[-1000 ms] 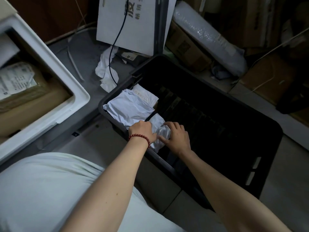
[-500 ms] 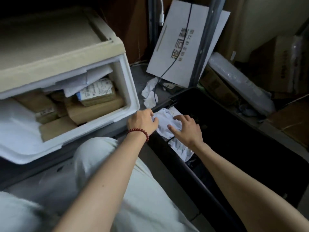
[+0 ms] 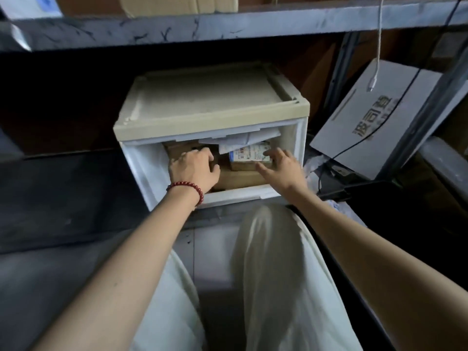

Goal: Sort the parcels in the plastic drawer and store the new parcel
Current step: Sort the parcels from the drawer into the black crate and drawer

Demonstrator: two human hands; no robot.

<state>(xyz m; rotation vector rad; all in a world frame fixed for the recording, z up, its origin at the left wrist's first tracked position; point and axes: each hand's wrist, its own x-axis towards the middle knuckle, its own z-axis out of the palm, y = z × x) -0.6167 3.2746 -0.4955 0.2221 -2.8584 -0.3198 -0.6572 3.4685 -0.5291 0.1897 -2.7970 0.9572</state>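
Note:
The white plastic drawer [image 3: 235, 196] stands pulled out of its beige-topped case [image 3: 210, 122]. Inside lie brown cardboard parcels, white envelopes [image 3: 243, 141] on top, and a small box with a printed label [image 3: 249, 157] on a larger brown box [image 3: 240, 179]. My left hand [image 3: 193, 171], with a red bead bracelet, reaches in at the left, its fingers curled down over a brown parcel [image 3: 179, 149]. My right hand [image 3: 281, 168] reaches in at the right with fingers spread, touching the labelled box. Neither hand carries a parcel from outside.
A black crate [image 3: 379, 196] sits on the floor to the right, a bit of white wrapping [image 3: 336, 206] showing at its edge. A grey printed board [image 3: 374, 117] leans behind it. A shelf beam [image 3: 228, 21] runs overhead, a white cable [image 3: 377, 46] hanging. My knees [image 3: 273, 249] are below the drawer.
Both hands left the white parcels in the black crate and moved left into the drawer. The view swung from the crate to the drawer.

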